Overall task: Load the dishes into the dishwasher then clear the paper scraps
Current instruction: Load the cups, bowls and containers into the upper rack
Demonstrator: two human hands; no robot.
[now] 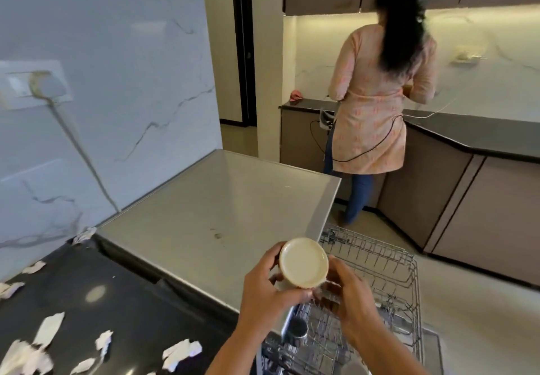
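A cream cup (304, 262) is held upside down, its round base facing me, above the pulled-out wire dishwasher rack (388, 260). My left hand (268, 290) grips the cup from the left side. From the right, my right hand (347, 295) curls round it too. A steel tumbler (298, 328) stands in the rack below my hands. Torn white paper scraps (49, 328) lie scattered on the black counter (137, 313) at lower left.
The steel dishwasher top (222, 199) lies just left of the rack. A person in a peach tunic (377, 105) stands at the far counter (467, 132), back turned. A cable (79, 146) runs down the marble wall from a socket.
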